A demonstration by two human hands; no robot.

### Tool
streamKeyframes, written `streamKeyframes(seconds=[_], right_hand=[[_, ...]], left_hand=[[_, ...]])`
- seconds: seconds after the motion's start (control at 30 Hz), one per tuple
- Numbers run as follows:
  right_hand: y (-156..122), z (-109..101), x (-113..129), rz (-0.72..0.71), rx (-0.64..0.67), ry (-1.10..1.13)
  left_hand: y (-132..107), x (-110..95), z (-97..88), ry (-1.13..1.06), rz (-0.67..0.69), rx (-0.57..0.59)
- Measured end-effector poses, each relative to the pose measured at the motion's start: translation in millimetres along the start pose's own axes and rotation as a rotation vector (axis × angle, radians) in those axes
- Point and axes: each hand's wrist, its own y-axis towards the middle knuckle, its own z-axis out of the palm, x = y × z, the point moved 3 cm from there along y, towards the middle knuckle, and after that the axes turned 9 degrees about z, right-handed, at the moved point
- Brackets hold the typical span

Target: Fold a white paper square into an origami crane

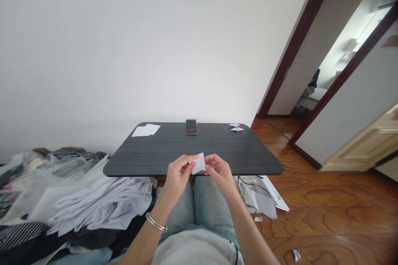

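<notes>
Both my hands are raised over the near edge of a dark grey wood-grain table [186,149]. My left hand [177,174] and my right hand [219,172] pinch a small folded piece of white paper [198,164] between them. A silver bangle [156,222] circles my left wrist. At the far side of the table lie a phone [191,126] in a gold-edged case, two white origami cranes [236,127], and a few flat white paper sheets [145,130]. None of these touches my hands.
A heap of white sheets and clothing [99,207] lies to the left of my knees. Loose paper and a black cable [258,194] sit on the wooden floor [326,198] at right, with a paper scrap [296,255] near the bottom. A doorway [311,70] opens at upper right.
</notes>
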Motion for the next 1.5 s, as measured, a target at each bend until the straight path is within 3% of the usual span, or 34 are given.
streamKeyframes(seconds=[0.37, 0.43, 0.57, 0.7, 0.83, 1.07, 1.3, 1.5], right_hand=[[6, -8, 0, 0.0, -0.003, -0.052], [5, -7, 1, -0.001, -0.006, -0.062], [1, -5, 4, -0.018, -0.032, -0.11], [1, -5, 6, -0.069, -0.064, -0.209], [1, -5, 5, -0.069, -0.062, -0.23], [0, -5, 4, -0.079, -0.044, -0.249], [1, -6, 4, -0.062, -0.052, -0.274], [1, -5, 0, -0.036, -0.026, -0.143]], left_hand=[[1, 6, -0.4, -0.044, -0.051, 0.109], [2, 6, -2.4, 0.025, 0.008, 0.081], [4, -2, -6.4, 0.309, 0.25, -0.007], [4, -7, -4.3, 0.489, 0.423, 0.084], [3, -8, -2.9, 0.546, 0.479, 0.149], [5, -8, -5.0, 0.485, 0.434, 0.151], [7, -1, -8.7, 0.234, 0.221, 0.118], [5, 0, -8.0, -0.013, 0.076, 0.135]])
